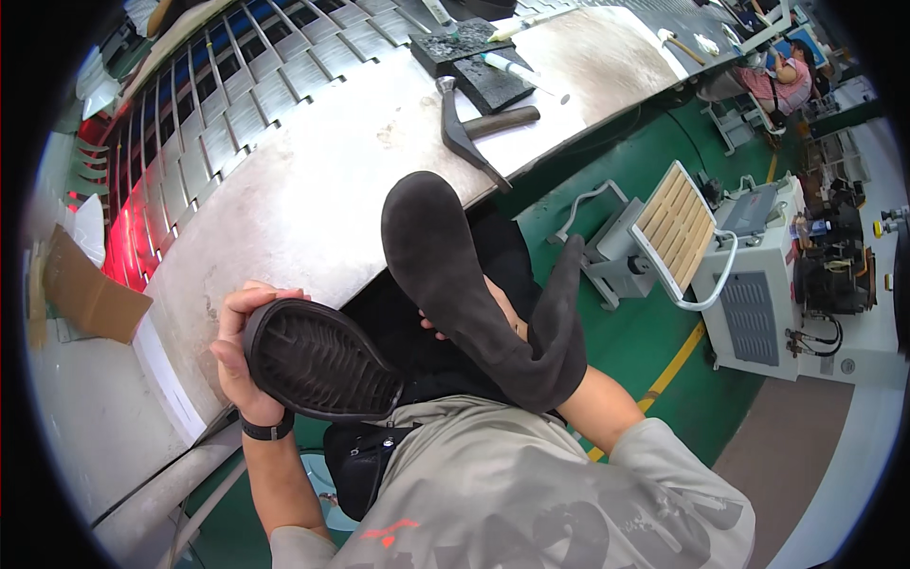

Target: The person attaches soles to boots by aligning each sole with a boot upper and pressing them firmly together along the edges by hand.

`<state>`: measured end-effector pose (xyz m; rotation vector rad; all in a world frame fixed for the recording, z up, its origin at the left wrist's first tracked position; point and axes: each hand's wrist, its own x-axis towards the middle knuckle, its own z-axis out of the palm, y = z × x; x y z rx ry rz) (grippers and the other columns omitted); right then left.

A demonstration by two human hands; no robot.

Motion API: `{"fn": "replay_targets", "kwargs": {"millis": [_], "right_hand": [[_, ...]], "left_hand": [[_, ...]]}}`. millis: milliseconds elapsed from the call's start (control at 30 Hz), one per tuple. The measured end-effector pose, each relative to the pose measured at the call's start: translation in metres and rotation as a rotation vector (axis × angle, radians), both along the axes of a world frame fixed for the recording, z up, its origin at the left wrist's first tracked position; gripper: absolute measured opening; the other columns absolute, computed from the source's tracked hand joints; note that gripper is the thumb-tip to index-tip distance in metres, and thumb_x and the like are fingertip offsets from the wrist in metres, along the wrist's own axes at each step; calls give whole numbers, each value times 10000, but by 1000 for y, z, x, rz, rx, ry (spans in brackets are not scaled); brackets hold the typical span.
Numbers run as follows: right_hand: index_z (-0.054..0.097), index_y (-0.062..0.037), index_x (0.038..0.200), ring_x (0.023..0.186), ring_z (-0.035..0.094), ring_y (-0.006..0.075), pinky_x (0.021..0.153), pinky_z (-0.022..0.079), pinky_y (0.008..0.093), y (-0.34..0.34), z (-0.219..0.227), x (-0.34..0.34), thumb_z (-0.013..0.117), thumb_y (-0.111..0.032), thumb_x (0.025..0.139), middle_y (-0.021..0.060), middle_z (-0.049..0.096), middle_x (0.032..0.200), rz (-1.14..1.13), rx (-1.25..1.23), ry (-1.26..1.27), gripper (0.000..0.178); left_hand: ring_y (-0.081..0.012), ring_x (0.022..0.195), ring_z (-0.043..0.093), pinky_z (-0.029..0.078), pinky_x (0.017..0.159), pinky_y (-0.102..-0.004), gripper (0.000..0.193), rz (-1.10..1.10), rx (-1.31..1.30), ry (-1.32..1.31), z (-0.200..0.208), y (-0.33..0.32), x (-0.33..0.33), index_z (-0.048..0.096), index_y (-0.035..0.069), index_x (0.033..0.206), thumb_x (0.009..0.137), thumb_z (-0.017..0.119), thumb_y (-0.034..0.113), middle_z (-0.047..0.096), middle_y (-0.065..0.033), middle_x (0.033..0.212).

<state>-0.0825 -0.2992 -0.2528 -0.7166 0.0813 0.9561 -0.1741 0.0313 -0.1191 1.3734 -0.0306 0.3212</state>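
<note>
On the left, my left hand is closed round the edge of a black rubber shoe sole. The sole's ribbed hollow side faces up inside a raised rim. A dark grey, suede-like boot upper lies across my lap, its rounded toe pointing away and its soft shaft folded over towards the right. My right hand holds it from beneath; most of that hand is hidden, with some fingertips showing at the boot's left edge. The boot and the sole are apart.
A hammer with a wooden handle lies on the pale worktable, near dark blocks and a syringe-like tube. A slatted metal conveyor runs behind. At right stand a slatted wooden seat and a machine; another person sits farther off.
</note>
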Motion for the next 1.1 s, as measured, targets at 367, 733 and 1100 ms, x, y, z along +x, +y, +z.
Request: {"fn": "replay_targets", "kwargs": {"millis": [367, 733, 1100], "right_hand": [[474, 84, 1567, 1308, 662, 465, 928, 642, 579, -7, -54, 23, 365, -606, 1130, 323, 636, 1439, 332, -80, 84, 824], [362, 113, 1585, 1336, 632, 388, 1063, 557, 482, 72, 197, -65, 429, -599, 1113, 304, 573, 1482, 358, -767, -918, 857], [229, 88, 1643, 1395, 585, 315, 1164, 474, 408, 99, 228, -80, 520, -484, 1130, 264, 496, 1567, 364, -820, -918, 822]], "left_hand": [[-482, 1492, 501, 455, 1222, -584, 1436, 113, -339, 332, 44, 0, -15, 273, -59, 1669, 723, 780, 895, 461, -366, 1605], [-329, 1426, 587, 511, 1189, -471, 1628, -107, -344, 101, 61, -11, 0, 318, -77, 1667, 409, 980, 715, 557, -266, 1551], [-324, 1352, 624, 496, 1160, -447, 1429, -322, 49, -186, 61, -8, 8, 393, -74, 1652, 524, 1102, 443, 563, -284, 1528]]}}
